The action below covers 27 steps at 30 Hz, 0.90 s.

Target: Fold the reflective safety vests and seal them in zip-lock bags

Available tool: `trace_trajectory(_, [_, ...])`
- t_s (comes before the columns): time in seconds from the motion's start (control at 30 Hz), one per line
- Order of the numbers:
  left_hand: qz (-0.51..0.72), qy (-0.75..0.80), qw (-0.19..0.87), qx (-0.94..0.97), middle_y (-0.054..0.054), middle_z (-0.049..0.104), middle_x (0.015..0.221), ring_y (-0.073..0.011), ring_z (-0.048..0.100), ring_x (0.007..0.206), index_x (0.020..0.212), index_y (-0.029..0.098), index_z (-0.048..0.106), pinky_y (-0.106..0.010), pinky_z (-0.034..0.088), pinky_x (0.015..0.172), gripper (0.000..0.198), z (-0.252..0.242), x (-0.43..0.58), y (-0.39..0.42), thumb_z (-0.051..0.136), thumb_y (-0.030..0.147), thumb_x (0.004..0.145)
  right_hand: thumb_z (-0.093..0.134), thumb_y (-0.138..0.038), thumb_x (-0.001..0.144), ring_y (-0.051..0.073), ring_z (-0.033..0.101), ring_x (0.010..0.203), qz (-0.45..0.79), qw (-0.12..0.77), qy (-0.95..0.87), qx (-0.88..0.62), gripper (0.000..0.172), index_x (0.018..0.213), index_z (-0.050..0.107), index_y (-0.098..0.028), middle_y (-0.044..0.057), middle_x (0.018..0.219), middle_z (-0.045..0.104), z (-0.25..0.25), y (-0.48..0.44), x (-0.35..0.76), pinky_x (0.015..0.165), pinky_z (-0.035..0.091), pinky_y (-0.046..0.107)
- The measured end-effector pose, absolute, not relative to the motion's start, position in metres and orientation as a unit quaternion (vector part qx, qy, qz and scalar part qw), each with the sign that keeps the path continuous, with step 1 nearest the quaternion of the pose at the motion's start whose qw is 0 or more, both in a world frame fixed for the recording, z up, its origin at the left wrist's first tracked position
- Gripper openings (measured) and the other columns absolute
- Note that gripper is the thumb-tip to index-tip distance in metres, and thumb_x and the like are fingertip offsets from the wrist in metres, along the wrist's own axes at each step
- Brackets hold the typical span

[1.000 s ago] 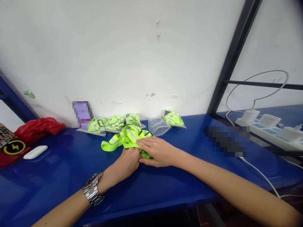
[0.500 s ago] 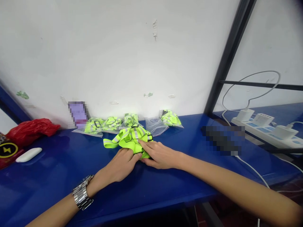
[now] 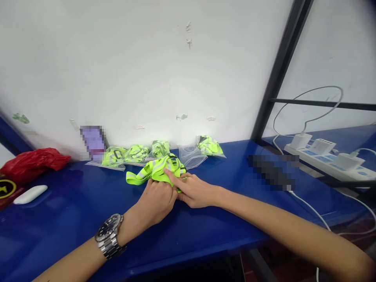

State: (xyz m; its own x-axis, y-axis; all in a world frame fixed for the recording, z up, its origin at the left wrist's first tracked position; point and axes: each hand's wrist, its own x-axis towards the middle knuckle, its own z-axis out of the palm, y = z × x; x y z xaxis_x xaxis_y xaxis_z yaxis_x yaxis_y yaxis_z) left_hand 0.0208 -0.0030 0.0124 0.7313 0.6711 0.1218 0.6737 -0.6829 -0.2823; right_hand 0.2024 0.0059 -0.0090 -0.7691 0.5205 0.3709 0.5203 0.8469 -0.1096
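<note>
- Presently logged: my left hand point(image 3: 158, 199), right hand point(image 3: 196, 192); together, clamped on neon-yellow, silver-striped fabric straps point(image 3: 158, 169).
- Risk, I judge: hasty tugging could tangle the loose neon-yellow loop point(image 3: 135, 180).

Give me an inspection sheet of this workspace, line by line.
Surface: blue tabletop, glossy.
Things in hand: neon strap bundle, unbagged; behind it, four bagged bundles and a flat clear bag.
Clutter: red plastic bag and white case at left; pixelated purple item near the wall; pixelated dark item at right.
Hands: left hand and right hand both grip the neon strap bundle; fingers partly hidden.
Cables: white cable from the dark item; looped cable above the power strip.
Surroundings: white wall, patchy; dark metal post.
</note>
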Motion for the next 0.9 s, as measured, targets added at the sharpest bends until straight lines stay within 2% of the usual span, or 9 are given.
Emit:
trace_trajectory(0.1, [0.03,-0.352,0.182,-0.918,-0.016,0.065,0.076,-0.0301,0.061,0.074,0.075,0.013,0.066,-0.047,0.044,0.069,0.034,0.011,0.026,-0.004,0.034,0.014,0.089,0.042,-0.015,0.091,0.025,0.059,0.103,0.007,0.204,-0.944,-0.261,0.075,0.153,0.0,-0.017,0.015,0.125,0.059,-0.013,0.008,0.204,0.083,0.047,0.038])
trace_trajectory(0.2, [0.046,-0.33,0.175,-0.926,-0.017,0.066,0.083,-0.0308,0.061,0.08,0.083,0.012,0.066,-0.049,0.045,0.073,0.035,0.012,0.021,-0.002,0.032,0.014,0.09,0.044,-0.021,0.092,0.028,0.055,0.115,0.017,0.222,-0.932,-0.287,0.065,0.151,0.017,-0.016,0.016,0.136,0.052,-0.019,0.008,0.205,0.088,0.048,0.041])
trace_trajectory(0.37, [-0.062,-0.344,-0.021,-0.937,-0.014,0.063,0.114,-0.0252,0.059,0.104,0.116,0.015,0.057,-0.039,0.046,0.088,0.038,0.017,-0.001,0.003,0.027,0.031,0.099,0.039,-0.029,0.098,0.026,0.057,0.117,0.039,0.236,-0.92,-0.31,0.047,0.142,0.034,-0.013,0.016,0.132,0.056,-0.018,0.002,0.202,0.091,0.047,0.039])
trace_trajectory(0.43, [-0.098,-0.383,-0.1,-0.913,-0.009,0.065,0.112,-0.0218,0.061,0.101,0.114,0.019,0.057,-0.034,0.045,0.089,0.041,0.019,-0.011,0.008,0.026,0.04,0.099,0.039,-0.032,0.099,0.025,0.059,0.112,0.038,0.233,-0.919,-0.315,0.042,0.136,0.04,-0.013,0.016,0.127,0.059,-0.014,0.0,0.201,0.088,0.048,0.036])
trace_trajectory(0.57, [-0.13,-0.547,-0.067,-0.824,-0.012,0.069,0.095,-0.0295,0.065,0.092,0.104,0.016,0.061,-0.04,0.046,0.08,0.053,0.017,-0.025,0.024,0.023,0.052,0.095,0.039,-0.035,0.099,0.025,0.062,0.102,0.003,0.217,-0.921,-0.323,0.036,0.125,0.048,-0.011,0.016,0.114,0.064,-0.012,-0.002,0.199,0.084,0.047,0.035])
trace_trajectory(0.63, [-0.156,-0.607,-0.071,-0.776,-0.015,0.07,0.093,-0.0333,0.066,0.093,0.123,0.011,0.052,-0.041,0.047,0.078,0.064,0.015,-0.024,0.033,0.024,0.06,0.093,0.039,-0.034,0.099,0.026,0.061,0.102,-0.013,0.216,-0.923,-0.318,0.036,0.125,0.048,-0.01,0.017,0.112,0.064,-0.013,-0.001,0.2,0.086,0.046,0.037])
trace_trajectory(0.73, [-0.229,-0.599,-0.12,-0.758,-0.015,0.07,0.105,-0.03,0.069,0.092,0.145,0.01,0.027,-0.037,0.048,0.078,0.076,0.014,-0.011,0.045,0.032,0.062,0.09,0.04,-0.033,0.099,0.025,0.06,0.104,-0.011,0.219,-0.929,-0.298,0.035,0.125,0.048,-0.011,0.016,0.114,0.063,-0.013,-0.002,0.201,0.088,0.045,0.036])
trace_trajectory(0.8, [-0.275,-0.574,-0.118,-0.762,-0.011,0.069,0.114,-0.0263,0.068,0.094,0.141,0.016,0.04,-0.033,0.049,0.078,0.066,0.014,0.002,0.051,0.039,0.058,0.089,0.041,-0.033,0.099,0.024,0.06,0.103,-0.003,0.217,-0.933,-0.286,0.034,0.124,0.048,-0.012,0.016,0.114,0.063,-0.012,-0.003,0.201,0.086,0.045,0.034])
trace_trajectory(0.9, [-0.305,-0.575,-0.075,-0.755,-0.008,0.072,0.104,-0.0265,0.067,0.092,0.108,0.017,0.069,-0.033,0.049,0.079,0.045,0.014,0.017,0.053,0.047,0.049,0.086,0.042,-0.033,0.099,0.024,0.06,0.099,0.002,0.209,-0.937,-0.28,0.035,0.124,0.049,-0.01,0.015,0.11,0.064,-0.011,-0.004,0.201,0.083,0.046,0.033])
